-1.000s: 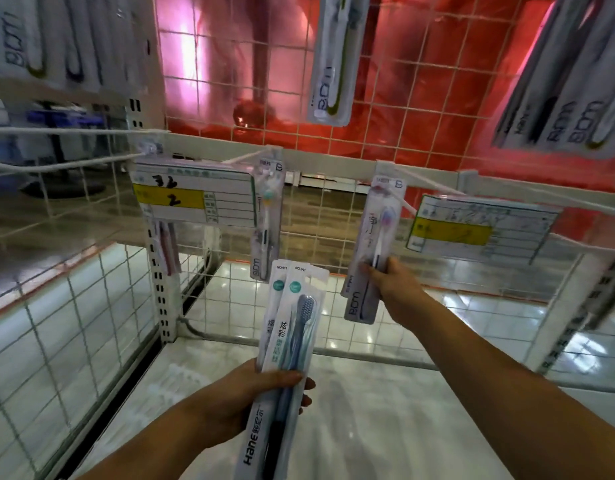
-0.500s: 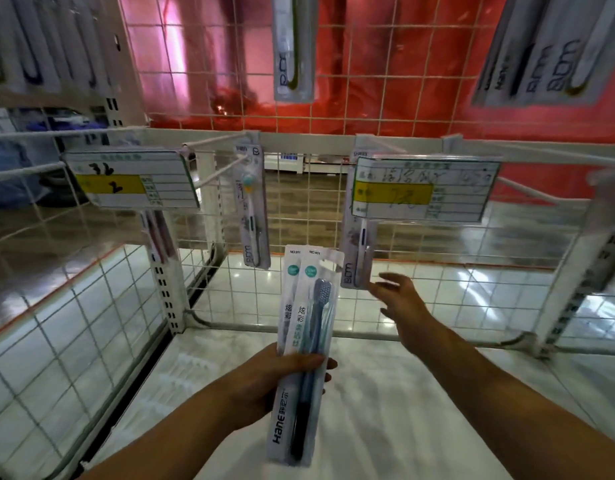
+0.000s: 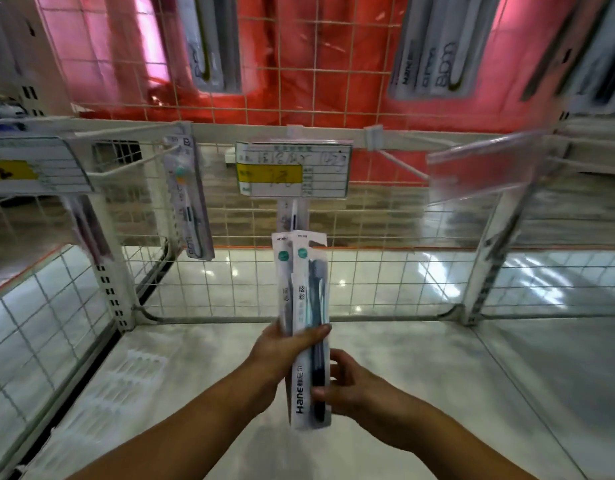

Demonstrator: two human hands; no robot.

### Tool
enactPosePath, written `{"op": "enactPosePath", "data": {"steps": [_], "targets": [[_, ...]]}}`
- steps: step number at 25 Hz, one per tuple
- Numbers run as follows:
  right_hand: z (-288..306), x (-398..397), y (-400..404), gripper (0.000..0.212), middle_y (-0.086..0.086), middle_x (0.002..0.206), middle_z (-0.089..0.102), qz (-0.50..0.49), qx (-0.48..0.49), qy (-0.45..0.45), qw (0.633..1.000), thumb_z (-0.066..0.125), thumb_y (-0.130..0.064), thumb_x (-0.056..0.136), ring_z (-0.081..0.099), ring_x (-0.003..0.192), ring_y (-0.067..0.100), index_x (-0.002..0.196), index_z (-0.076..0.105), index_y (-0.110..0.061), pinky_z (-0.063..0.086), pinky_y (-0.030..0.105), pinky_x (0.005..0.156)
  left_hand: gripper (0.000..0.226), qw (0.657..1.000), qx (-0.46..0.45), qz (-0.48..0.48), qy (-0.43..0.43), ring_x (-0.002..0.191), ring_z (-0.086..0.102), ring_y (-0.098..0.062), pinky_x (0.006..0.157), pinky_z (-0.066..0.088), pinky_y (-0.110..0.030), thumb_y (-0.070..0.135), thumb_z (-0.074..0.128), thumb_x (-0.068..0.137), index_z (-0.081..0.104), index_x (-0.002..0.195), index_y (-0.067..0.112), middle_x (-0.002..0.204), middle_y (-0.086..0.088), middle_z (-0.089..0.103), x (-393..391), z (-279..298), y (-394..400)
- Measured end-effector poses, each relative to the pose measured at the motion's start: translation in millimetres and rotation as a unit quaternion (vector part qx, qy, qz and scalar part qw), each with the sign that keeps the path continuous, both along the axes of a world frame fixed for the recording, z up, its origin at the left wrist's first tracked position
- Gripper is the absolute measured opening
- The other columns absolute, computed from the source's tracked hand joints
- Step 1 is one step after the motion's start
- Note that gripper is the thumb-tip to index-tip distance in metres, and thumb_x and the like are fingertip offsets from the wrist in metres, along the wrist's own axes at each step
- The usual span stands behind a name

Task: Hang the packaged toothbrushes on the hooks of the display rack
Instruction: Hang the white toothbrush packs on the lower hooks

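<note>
My left hand grips the toothbrush packs upright below the price tag, hang-holes uppermost for hooking; my right hand, fingers curled, pinches the front pack's lower edge to peel it off.

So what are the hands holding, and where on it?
The left hand grips two toothbrush packs around the middle; the right hand pinches their lower end.

Surfaces: glossy plastic packs, white-coated wire rack, polished shelf.
Toothbrush packs show clear, shiny plastic over printed card. Display rack rail and hooks look like white-painted metal wire, smooth. Price tag is matt paper in a clear plastic sleeve. Shelf is smooth, pale, faintly reflective. Floor tiles are glossy.
</note>
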State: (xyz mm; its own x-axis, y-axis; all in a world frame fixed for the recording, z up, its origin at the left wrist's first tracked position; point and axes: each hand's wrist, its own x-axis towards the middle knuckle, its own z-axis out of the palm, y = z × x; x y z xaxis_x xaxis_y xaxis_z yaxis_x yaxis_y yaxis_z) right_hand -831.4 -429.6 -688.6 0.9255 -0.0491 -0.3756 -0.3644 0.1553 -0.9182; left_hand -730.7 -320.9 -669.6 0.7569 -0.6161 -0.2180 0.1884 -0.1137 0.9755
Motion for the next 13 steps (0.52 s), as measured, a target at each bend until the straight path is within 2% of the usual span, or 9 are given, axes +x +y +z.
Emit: {"op": "enactPosePath", "data": {"steps": [1, 2, 4, 6, 9, 11, 13], "targets": [[3, -2, -1, 0.053, -0.005, 0.118, 0.056, -0.027, -0.03, -0.009, 0.999, 0.074, -0.02, 0.078, 0.058, 0.106, 0.012, 0.118, 0.041, -0.03, 0.053, 0.026, 0.082, 0.044, 1.0, -0.011, 0.011, -0.003, 0.099, 0.062, -0.025, 0.091, 0.052, -0.045, 0.025, 0.073, 0.077, 0.053, 0.116, 0.021, 0.108, -0.006, 0.064, -6, 5, -10], [6, -3, -2, 0.05, -0.007, 0.117, 0.057, -0.061, -0.061, -0.019, 0.996, 0.072, -0.019, 0.08, 0.058, 0.106, 0.012, 0.118, 0.041, -0.032, 0.053, 0.026, 0.082, 0.047, 1.0, -0.016, 0.013, -0.013, 0.102, 0.061, -0.025, 0.093, 0.051, -0.045, 0.025, 0.073, 0.077, 0.052, 0.118, 0.02, 0.111, -0.006, 0.063, -11, 8, -20], [11, -9, -10, 0.052, -0.006, 0.12, 0.058, -0.13, -0.105, -0.04, 0.985, 0.069, -0.021, 0.082, 0.056, 0.111, 0.017, 0.124, 0.04, -0.032, 0.049, 0.034, 0.095, 0.054, 0.999, -0.026, -0.007, -0.023, 0.107, 0.058, -0.026, 0.094, 0.05, -0.044, 0.026, 0.072, 0.077, 0.049, 0.125, 0.019, 0.116, -0.006, 0.061, -21, 16, -42], [18, -17, -23, 0.05, -0.004, 0.12, 0.059, -0.168, -0.127, -0.061, 0.976, 0.067, -0.024, 0.083, 0.056, 0.112, 0.018, 0.125, 0.041, -0.03, 0.046, 0.039, 0.099, 0.059, 0.999, -0.037, -0.028, -0.022, 0.11, 0.056, -0.026, 0.095, 0.049, -0.043, 0.027, 0.072, 0.077, 0.046, 0.129, 0.019, 0.121, -0.007, 0.06, -28, 21, -61], [26, -28, -47, 0.044, -0.006, 0.111, 0.062, -0.167, -0.152, -0.082, 0.971, 0.067, -0.024, 0.084, 0.059, 0.105, 0.015, 0.122, 0.045, -0.029, 0.05, 0.034, 0.091, 0.052, 0.998, -0.045, -0.025, -0.036, 0.107, 0.056, -0.023, 0.091, 0.05, -0.039, 0.029, 0.071, 0.078, 0.046, 0.124, 0.023, 0.117, -0.003, 0.06, -33, 27, -82], [31, -29, -61, 0.04, -0.007, 0.109, 0.061, -0.163, -0.166, -0.091, 0.968, 0.066, -0.023, 0.085, 0.058, 0.103, 0.015, 0.117, 0.044, -0.033, 0.049, 0.032, 0.088, 0.045, 0.997, -0.066, -0.019, -0.044, 0.107, 0.059, -0.024, 0.094, 0.05, -0.043, 0.028, 0.067, 0.082, 0.05, 0.123, 0.02, 0.118, -0.006, 0.062, -33, 29, -91], [37, -25, -75, 0.042, -0.004, 0.11, 0.06, -0.152, -0.174, -0.09, 0.969, 0.066, -0.021, 0.085, 0.057, 0.104, 0.016, 0.121, 0.044, -0.029, 0.049, 0.032, 0.087, 0.043, 0.995, -0.09, -0.013, -0.043, 0.106, 0.061, -0.025, 0.093, 0.051, -0.044, 0.03, 0.063, 0.086, 0.053, 0.126, 0.018, 0.118, -0.006, 0.065, -30, 32, -99]]}}
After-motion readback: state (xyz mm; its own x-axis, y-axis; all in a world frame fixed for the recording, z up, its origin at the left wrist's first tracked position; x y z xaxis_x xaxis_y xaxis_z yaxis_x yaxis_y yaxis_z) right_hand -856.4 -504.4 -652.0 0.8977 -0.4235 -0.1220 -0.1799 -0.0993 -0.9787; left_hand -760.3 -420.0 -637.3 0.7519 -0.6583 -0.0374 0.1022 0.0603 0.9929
